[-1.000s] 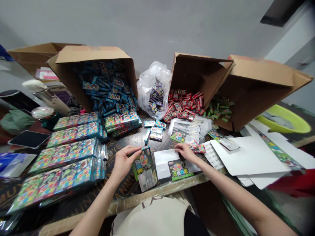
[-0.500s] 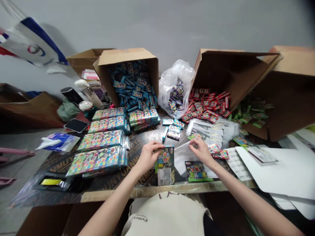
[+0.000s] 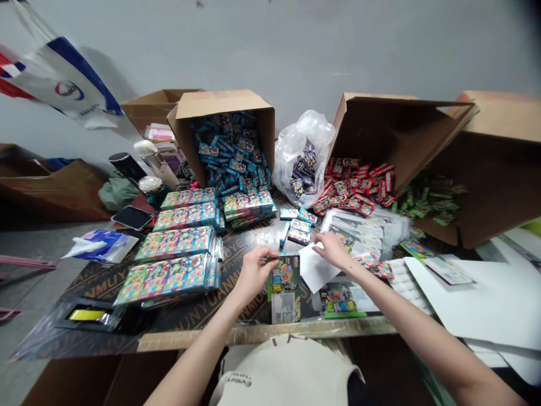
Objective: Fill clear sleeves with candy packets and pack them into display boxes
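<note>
Far left of the grip, a blue-and-white wrapper [image 3: 101, 246] with a tissue lies beside a black phone [image 3: 132, 217]. Nearer the left hand [image 3: 253, 273], rows of shrink-wrapped packs [image 3: 175, 265] lie on the dark table [image 3: 203, 287]. Beyond them, a tipped cardboard box [image 3: 226, 115] spills blue packets [image 3: 230, 158].

The left hand is closed, its thumb and fingers pinching the upper left edge of a printed card [image 3: 284, 288], which stands nearly upright on the table just right of the hand. The right hand [image 3: 333, 251] is beside it, its thumb and fingers pressed together on the upper corner of a white sheet [image 3: 316, 268], which lies tilted between the two hands. Below that hand lies a second printed card [image 3: 340, 299].

Beyond the grip stand a clear plastic bag [image 3: 302, 152] of purple packets and a small group of loose boxes [image 3: 298, 230]. To the upper right, red packets [image 3: 355, 186] and green packets [image 3: 431, 197] spill from two more tipped boxes. Right of the right hand lie large white boards [image 3: 473, 299].
</note>
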Tool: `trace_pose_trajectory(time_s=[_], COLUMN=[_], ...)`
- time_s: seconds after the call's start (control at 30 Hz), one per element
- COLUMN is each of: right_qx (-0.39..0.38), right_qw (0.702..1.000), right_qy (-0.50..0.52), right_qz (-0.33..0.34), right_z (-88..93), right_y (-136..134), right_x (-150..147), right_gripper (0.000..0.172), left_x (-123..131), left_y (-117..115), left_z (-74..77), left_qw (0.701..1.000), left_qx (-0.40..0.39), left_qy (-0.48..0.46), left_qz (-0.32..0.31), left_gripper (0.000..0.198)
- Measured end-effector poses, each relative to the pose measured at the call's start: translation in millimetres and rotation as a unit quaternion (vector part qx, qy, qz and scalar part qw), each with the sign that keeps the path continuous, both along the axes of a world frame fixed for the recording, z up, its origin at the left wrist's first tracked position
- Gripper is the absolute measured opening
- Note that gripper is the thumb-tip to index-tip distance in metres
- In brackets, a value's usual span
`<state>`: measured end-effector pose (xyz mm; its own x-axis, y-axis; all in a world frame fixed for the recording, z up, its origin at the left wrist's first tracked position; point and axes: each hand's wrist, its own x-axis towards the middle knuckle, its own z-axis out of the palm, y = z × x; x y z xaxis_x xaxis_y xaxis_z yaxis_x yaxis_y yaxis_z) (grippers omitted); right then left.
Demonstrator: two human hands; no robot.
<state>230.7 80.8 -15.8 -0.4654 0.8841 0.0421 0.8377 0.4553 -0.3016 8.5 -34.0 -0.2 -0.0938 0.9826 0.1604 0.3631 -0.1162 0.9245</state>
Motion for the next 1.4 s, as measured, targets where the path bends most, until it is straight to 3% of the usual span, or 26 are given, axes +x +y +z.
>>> trace_pose_trajectory(time_s=[0.07, 0.13, 0.23, 0.33, 0.5, 0.67, 0.77, 0.83, 0.9, 1.0, 1.03, 1.1, 1.17, 1.23, 1.33, 1.4], right_qx=[-0.027, -0.095, -0.25, -0.336, -0.35, -0.338, -0.311, -0.318, -0.378, -0.517, -0.55, -0.568, -0.535, -0.479, -0.38, -0.307], right_qw=[0.998, 0.98, 0.905, 0.869, 0.872, 0.882, 0.896, 0.886, 0.835, 0.709, 0.681, 0.656, 0.649, 0.655, 0.707, 0.759], right_qy=[0.051, 0.167, 0.32, 0.318, 0.298, 0.288, 0.29, 0.321, 0.396, 0.475, 0.475, 0.483, 0.523, 0.562, 0.569, 0.558], right_qz=[0.011, 0.045, 0.125, 0.175, 0.168, 0.159, 0.131, 0.1, 0.045, -0.066, -0.09, -0.119, -0.136, -0.16, -0.176, -0.137], right_z=[14.6, 34.3, 56.8, 59.7, 49.0, 46.3, 43.9, 40.8, 36.4, 28.4, 25.8, 20.6, 15.3, 11.5, 20.4, 42.0], right_y=[-2.2, -8.1, -19.1, -24.8, -21.9, -24.3, -30.1, -34.9, -39.9, -47.0, -48.7, -49.9, -46.5, -38.9, -30.0, -36.8], right_x=[-4.1, -16.3, -40.9, -59.4, -65.8, -65.1, -66.9, -68.2, -69.5, -72.3, -72.8, -71.1, -63.4, -49.2, -24.2, -10.7], right_gripper=[0.014, 0.021, 0.023, 0.021, 0.019, 0.015, 0.012, 0.01, 0.016, 0.037, 0.039, 0.039, 0.038, 0.035, 0.033, 0.03], left_x=[-1.0, -1.9, -2.4, -1.4, 3.0, 11.1, 14.2, 14.5, 14.5, 17.9, 20.2, 25.2, 27.3, 22.7, 1.1, -18.7], left_y=[2.4, 4.2, 4.1, 0.6, -4.5, -2.5, -0.7, -0.2, -0.8, -6.0, -9.0, -15.8, -19.5, -14.3, 15.9, 48.2], left_z=[-2.6, -4.7, -6.0, -4.4, 2.7, 1.2, -1.1, 0.5, 3.1, 0.7, -3.1, -13.4, -19.7, -12.4, 28.4, 60.3], left_qw=[1.0, 1.0, 0.998, 0.997, 0.999, 0.996, 0.992, 0.991, 0.992, 0.995, 0.995, 0.984, 0.966, 0.965, 0.985, 0.981], left_qx=[-0.006, -0.016, -0.031, -0.03, -0.008, 0.027, 0.051, 0.058, 0.056, 0.022, -0.004, -0.067, -0.111, -0.108, 0.0, 0.12], left_qy=[-0.001, -0.012, -0.047, -0.065, -0.032, 0.045, 0.078, 0.082, 0.076, 0.014, -0.035, -0.152, -0.232, -0.24, -0.166, -0.074], left_qz=[-0.001, 0.001, 0.009, 0.011, 0.015, 0.07, 0.09, 0.091, 0.09, 0.094, 0.088, 0.057, 0.019, 0.01, 0.051, 0.13], left_gripper=[0.005, 0.005, 0.008, 0.009, 0.008, 0.02, 0.019, 0.017, 0.017, 0.018, 0.02, 0.032, 0.035, 0.029, 0.03, 0.032])
